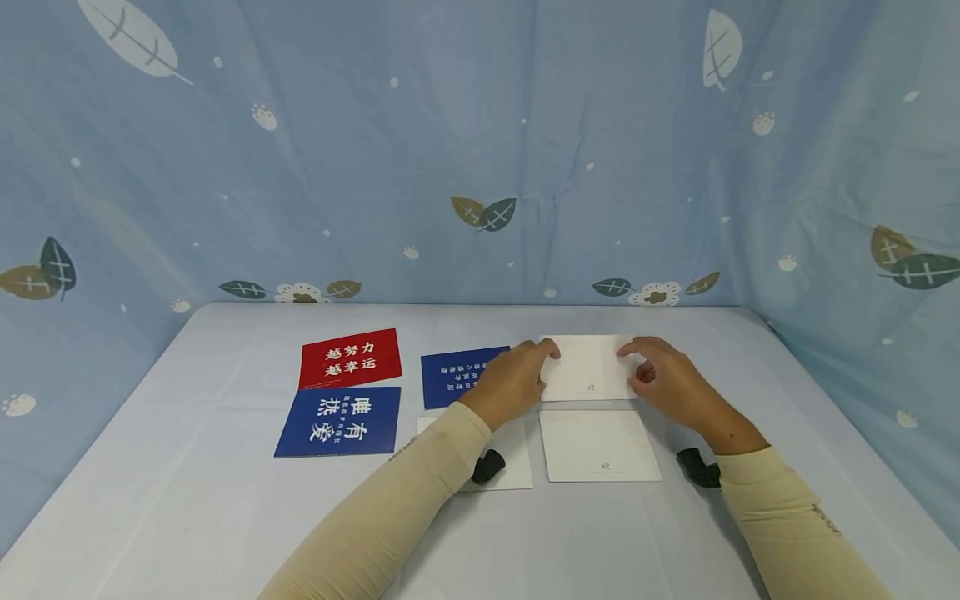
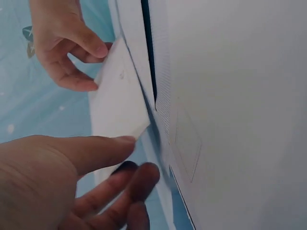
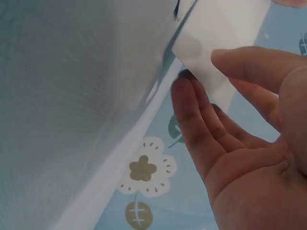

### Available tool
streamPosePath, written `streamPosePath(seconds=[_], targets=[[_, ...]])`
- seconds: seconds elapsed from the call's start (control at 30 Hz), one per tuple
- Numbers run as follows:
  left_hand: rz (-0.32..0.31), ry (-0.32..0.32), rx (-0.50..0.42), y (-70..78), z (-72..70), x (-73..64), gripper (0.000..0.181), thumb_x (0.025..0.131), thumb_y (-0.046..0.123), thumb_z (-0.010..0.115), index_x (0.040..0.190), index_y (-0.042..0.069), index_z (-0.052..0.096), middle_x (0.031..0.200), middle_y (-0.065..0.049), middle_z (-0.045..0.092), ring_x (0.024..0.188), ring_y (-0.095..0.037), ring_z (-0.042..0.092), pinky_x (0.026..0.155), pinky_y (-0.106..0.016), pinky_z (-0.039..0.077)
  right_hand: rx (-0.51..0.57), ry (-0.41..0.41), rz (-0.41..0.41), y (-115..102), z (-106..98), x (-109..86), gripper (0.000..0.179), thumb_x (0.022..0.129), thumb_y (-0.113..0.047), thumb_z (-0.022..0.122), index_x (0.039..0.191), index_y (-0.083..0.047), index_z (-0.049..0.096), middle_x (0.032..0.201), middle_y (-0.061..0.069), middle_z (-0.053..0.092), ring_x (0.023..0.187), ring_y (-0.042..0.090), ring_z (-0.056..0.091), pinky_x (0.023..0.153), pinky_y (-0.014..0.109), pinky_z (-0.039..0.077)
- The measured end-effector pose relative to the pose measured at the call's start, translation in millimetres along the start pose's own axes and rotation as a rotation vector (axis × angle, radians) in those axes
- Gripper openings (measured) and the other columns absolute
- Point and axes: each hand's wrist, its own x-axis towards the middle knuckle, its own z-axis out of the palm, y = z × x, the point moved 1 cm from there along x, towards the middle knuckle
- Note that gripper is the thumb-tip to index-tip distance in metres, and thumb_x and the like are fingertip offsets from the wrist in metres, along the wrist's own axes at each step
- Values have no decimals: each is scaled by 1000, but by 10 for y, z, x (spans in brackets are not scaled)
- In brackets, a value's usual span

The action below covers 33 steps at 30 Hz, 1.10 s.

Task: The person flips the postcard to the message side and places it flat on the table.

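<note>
A white card point(image 1: 588, 367) with a small printed mark is held between my two hands at the back right of the table. My left hand point(image 1: 513, 377) pinches its left edge, the thumb on the near face and the fingers behind. At the opposite edge my right hand point(image 1: 671, 385) grips the card between thumb and fingers. In the right wrist view the thumb point(image 3: 249, 67) lies over the card's face point(image 3: 206, 43). The card looks tilted in the left wrist view. Another white card point(image 1: 600, 446) lies flat just in front of it.
To the left lie a red card point(image 1: 351, 358) and a blue card point(image 1: 341, 422), both with white characters. Another blue card point(image 1: 450, 379) and a white card point(image 1: 517, 458) are partly hidden by my left arm. A patterned blue curtain point(image 1: 480, 150) hangs behind the table.
</note>
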Motion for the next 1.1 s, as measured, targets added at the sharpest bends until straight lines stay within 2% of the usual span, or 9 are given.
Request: streamPosePath(seconds=[0.2, 0.37, 0.47, 0.57, 0.63, 0.8, 0.9, 1.0, 1.1], targets=[[-17, -27, 73, -8, 7, -18, 48, 93, 10, 70, 138, 21, 55, 122, -5, 66, 97, -15, 64, 89, -28, 55, -32, -79, -7, -9, 23, 26, 45, 88, 1, 70, 132, 0, 60, 155, 30, 32, 93, 26, 68, 74, 34, 61], [-12, -33, 106, -19, 14, -29, 47, 94, 11, 69, 139, 20, 57, 129, -9, 64, 109, -21, 66, 95, -31, 55, -68, -121, 0, -43, 36, 25, 44, 89, -7, 73, 131, -2, 63, 157, 32, 29, 89, 24, 66, 75, 34, 61], [1, -48, 134, -36, 32, -22, 45, 95, 11, 68, 138, 20, 60, 128, -10, 64, 110, -22, 66, 95, -34, 55, -96, -143, -18, -54, 51, -14, 43, 90, -12, 73, 131, -4, 64, 156, 33, 30, 108, 38, 63, 89, 46, 58], [13, -72, 154, -42, 36, -17, 42, 96, 12, 67, 137, 20, 62, 127, -10, 64, 111, -22, 65, 97, -38, 55, -131, -170, -52, -76, 71, -63, 42, 91, -15, 72, 132, -4, 64, 156, 33, 32, 130, 52, 47, 101, 59, 48], [15, -82, 159, -39, 34, -20, 39, 96, 12, 66, 134, 20, 64, 127, -9, 64, 112, -22, 65, 98, -41, 54, -169, -178, -74, -110, 83, -97, 41, 92, -16, 71, 132, -5, 64, 156, 31, 33, 137, 55, 38, 105, 64, 42], [22, -82, 163, -32, 16, -28, 33, 97, 13, 65, 130, 20, 68, 125, -9, 64, 111, -22, 65, 99, -44, 53, -243, -158, -168, -261, 98, -158, 39, 93, -16, 70, 131, -7, 66, 155, 27, 38, 137, 51, 42, 104, 62, 44], [26, -86, 180, -30, 13, -31, 33, 98, 14, 64, 129, 21, 69, 124, -8, 64, 110, -22, 66, 99, -44, 53, -244, -201, -203, -363, 113, -190, 40, 95, -18, 68, 133, -8, 64, 154, 25, 40, 138, 48, 42, 105, 60, 44], [22, -96, 187, -27, 17, -38, 33, 98, 15, 64, 130, 21, 68, 124, -8, 63, 112, -22, 65, 100, -44, 52, -224, -268, -183, -431, 142, -213, 42, 96, -20, 65, 137, -7, 61, 153, 24, 43, 138, 47, 43, 106, 59, 43], [14, -103, 191, -16, 18, -47, 33, 99, 16, 63, 131, 22, 67, 126, -8, 63, 115, -22, 64, 103, -46, 50, -215, -290, -154, -456, 180, -217, 45, 97, -21, 65, 139, -7, 59, 152, 24, 45, 138, 46, 44, 106, 59, 44]])
